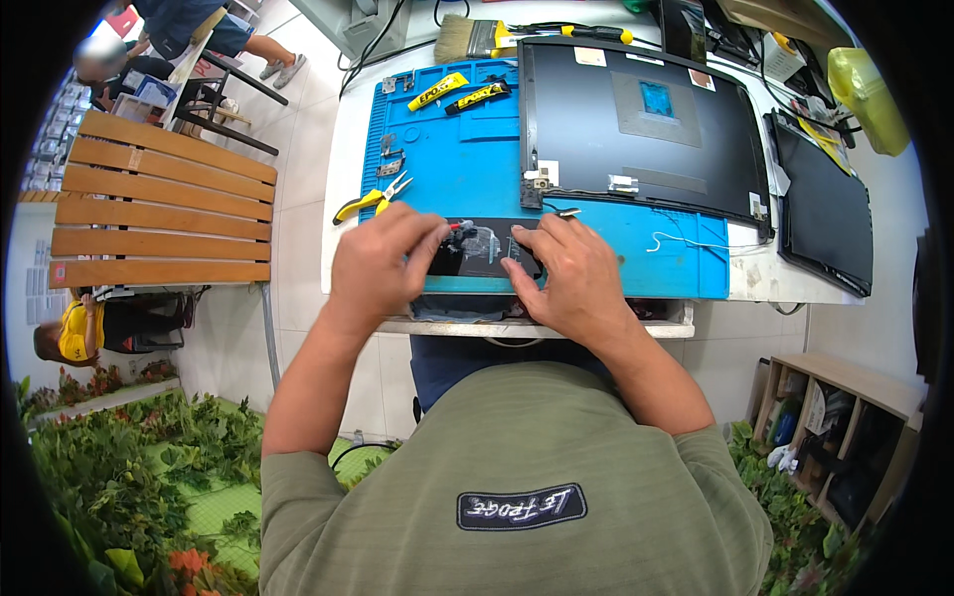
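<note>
A dark glossy plate with a pale, smeared patch lies at the blue mat's near edge. My left hand pinches a small red-and-dark object over its left part. My right hand has thumb and index finger on the plate's right part, by a small thin piece; whether it grips that piece is unclear. Yellow-handled pliers lie just beyond my left hand. A dark laptop lid with small metal parts at its corners rests behind my right hand. Two glue tubes sit on the blue mat.
A brush and cables lie along the back. A dark panel and yellow bag are at the right. A slatted wooden bench stands left, with other people beyond. A wooden shelf is low at right.
</note>
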The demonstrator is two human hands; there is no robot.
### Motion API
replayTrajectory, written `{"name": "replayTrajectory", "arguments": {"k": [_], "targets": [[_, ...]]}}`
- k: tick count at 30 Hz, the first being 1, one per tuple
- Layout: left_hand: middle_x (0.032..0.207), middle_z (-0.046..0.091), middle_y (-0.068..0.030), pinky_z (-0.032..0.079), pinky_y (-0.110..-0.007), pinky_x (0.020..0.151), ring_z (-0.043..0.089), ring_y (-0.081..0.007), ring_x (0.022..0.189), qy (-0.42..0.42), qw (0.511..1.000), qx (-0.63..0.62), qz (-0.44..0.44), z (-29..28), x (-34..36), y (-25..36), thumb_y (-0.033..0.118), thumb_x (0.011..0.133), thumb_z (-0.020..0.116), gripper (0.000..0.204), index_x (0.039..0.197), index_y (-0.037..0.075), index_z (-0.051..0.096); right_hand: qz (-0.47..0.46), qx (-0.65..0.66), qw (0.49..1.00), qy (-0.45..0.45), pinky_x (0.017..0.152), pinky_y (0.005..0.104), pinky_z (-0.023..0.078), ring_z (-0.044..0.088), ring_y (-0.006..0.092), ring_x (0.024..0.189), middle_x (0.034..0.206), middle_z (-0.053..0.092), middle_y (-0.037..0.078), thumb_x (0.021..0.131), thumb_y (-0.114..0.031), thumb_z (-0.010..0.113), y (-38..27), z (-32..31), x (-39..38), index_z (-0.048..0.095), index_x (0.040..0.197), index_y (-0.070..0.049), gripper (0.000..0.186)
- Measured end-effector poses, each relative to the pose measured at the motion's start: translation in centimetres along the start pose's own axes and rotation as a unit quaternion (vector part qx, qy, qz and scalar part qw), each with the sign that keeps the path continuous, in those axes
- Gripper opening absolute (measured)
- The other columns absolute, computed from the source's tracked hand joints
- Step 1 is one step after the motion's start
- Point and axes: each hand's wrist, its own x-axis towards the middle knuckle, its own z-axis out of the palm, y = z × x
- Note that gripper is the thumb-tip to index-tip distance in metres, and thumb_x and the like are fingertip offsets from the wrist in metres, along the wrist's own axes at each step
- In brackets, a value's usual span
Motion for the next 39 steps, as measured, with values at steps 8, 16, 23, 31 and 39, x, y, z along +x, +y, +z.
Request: {"name": "replayTrajectory", "arguments": {"k": [8,16,23,31,39], "targets": [[0.096,0.079,-0.0114,0.061,-0.036,0.07,0.076,-0.024,0.079,0.015,0.999,-0.037,-0.027,1.6,-3.6,1.5,0.003,0.093,0.091,0.025,0.118,0.006,0.09,0.009,-0.002,1.0,-0.003,0.083,0.0469,0.058,0.072,0.0335,0.095,0.102,0.071,0.013,0.092,-0.02,0.09,0.0,0.1,0.0,0.082,0.118,-0.001,0.033],[0.094,0.081,-0.0107,0.059,-0.033,0.071,0.076,-0.0223,0.078,-0.043,0.985,-0.075,-0.152,0.4,-2.4,1.7,0.007,0.096,0.092,0.017,0.112,0.003,0.091,0.008,-0.001,1.0,0.001,0.083,0.0467,0.058,0.071,0.0329,0.094,0.1,0.071,0.012,0.092,-0.021,0.09,-0.1,0.1,0.1,0.083,0.117,-0.002,0.032],[0.094,0.08,-0.0103,0.059,-0.035,0.072,0.077,-0.0233,0.079,0.043,0.995,-0.031,-0.087,1.3,-2.1,2.4,0.005,0.098,0.089,0.012,0.11,0.003,0.089,0.007,-0.003,1.0,0.001,0.083,0.0468,0.058,0.071,0.033,0.094,0.1,0.071,0.012,0.092,-0.021,0.09,-0.1,0.1,0.0,0.083,0.117,-0.001,0.032],[0.097,0.081,-0.0117,0.062,-0.036,0.072,0.079,-0.0247,0.081,0.032,0.994,-0.036,-0.097,1.4,-2.3,2.4,0.002,0.098,0.088,0.013,0.111,0.002,0.086,0.009,-0.004,1.0,-0.003,0.083,0.047,0.057,0.071,0.0332,0.094,0.101,0.071,0.013,0.093,-0.021,0.09,-0.2,0.0,0.1,0.083,0.118,-0.001,0.033],[0.101,0.081,-0.0122,0.064,-0.034,0.073,0.08,-0.0246,0.083,0.09,0.995,-0.028,0.019,3.0,-3.2,1.7,-0.004,0.094,0.09,0.018,0.111,0.002,0.086,0.007,-0.005,1.0,-0.001,0.083,0.0467,0.057,0.071,0.0331,0.094,0.101,0.071,0.013,0.093,-0.021,0.089,-0.1,0.1,0.0,0.083,0.118,-0.001,0.033]]}}
